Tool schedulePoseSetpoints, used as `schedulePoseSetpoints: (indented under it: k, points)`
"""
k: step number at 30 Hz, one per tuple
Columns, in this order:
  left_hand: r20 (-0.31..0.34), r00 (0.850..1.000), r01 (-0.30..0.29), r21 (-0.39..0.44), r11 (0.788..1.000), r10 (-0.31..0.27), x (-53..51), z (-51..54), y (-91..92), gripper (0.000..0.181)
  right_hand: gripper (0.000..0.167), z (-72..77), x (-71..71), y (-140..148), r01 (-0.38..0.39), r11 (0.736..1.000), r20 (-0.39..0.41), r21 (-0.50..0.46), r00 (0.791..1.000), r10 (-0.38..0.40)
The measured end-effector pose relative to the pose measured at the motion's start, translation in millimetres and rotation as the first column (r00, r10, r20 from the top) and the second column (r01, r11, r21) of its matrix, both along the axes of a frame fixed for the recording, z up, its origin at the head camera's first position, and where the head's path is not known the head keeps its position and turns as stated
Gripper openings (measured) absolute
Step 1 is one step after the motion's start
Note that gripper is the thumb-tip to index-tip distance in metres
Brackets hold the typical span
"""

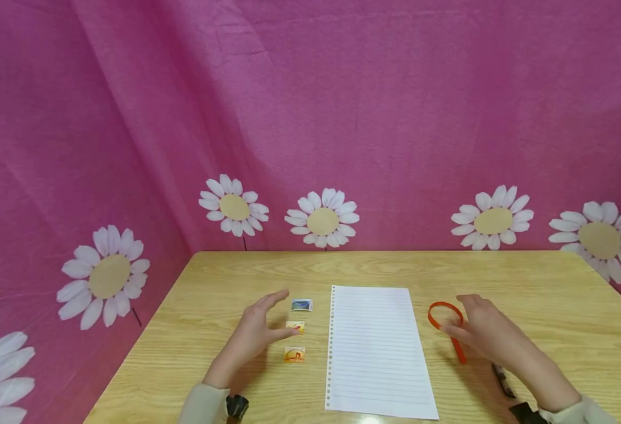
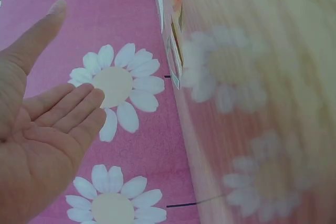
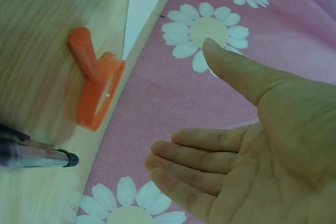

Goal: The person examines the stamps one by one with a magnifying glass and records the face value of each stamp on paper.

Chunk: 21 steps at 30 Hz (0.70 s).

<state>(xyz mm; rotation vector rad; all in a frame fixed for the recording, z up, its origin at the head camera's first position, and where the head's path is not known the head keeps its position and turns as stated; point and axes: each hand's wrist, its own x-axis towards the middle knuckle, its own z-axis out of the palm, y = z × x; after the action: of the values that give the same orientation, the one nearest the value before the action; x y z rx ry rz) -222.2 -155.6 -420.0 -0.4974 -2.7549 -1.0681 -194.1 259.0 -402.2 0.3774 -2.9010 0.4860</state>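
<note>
While left grip (image 1: 254,333) and right grip (image 1: 489,333) are hanging spread, orange magnifying glass (image 1: 456,344) is lying right of lined sheet (image 1: 379,353), between sheet and nearer right grip, handle running toward the person.

The tabletop (image 1: 257,268) is light wood-grain with rounded far corners, glossy enough to mirror flowers near its left edge. Around its middle lies a sheet of lined paper (image 1: 376,353), punched holes along the side facing the left edge. Between the paper and that edge, three stamps form a row running from far to near: a blue stamp (image 1: 302,304), a yellow stamp (image 1: 296,324), partly hidden, and an orange stamp (image 1: 294,354). Between the paper and the right edge lies an orange magnifying glass (image 1: 458,350), handle towards the near edge; a dark pen (image 1: 503,380) slants closer to the right edge.
</note>
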Motion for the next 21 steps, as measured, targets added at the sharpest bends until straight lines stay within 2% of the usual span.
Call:
schedulePoseSetpoints:
  k: [8, 12, 21]
  points:
    - [0.037, 0.997, 0.065, 0.019, 0.998, -0.066, 2.6, -4.7, -7.0, 0.061, 0.056, -11.6, 4.1, -1.1, -0.025, 0.999, -0.057, 0.032, 0.998, 0.027]
    - [0.06, 0.993, 0.102, 0.027, 0.994, -0.104, 2.2, -6.2, -9.5, 0.056, 0.052, -13.7, 7.0, -0.1, -0.025, 0.998, -0.012, 0.057, 1.0, 0.026]
    - [0.125, 0.978, 0.173, -0.063, 0.983, -0.165, 1.6, -7.1, -13.6, 0.038, 0.046, -21.5, 10.4, 6.5, -0.038, 0.997, 0.057, 0.071, 0.998, 0.034]
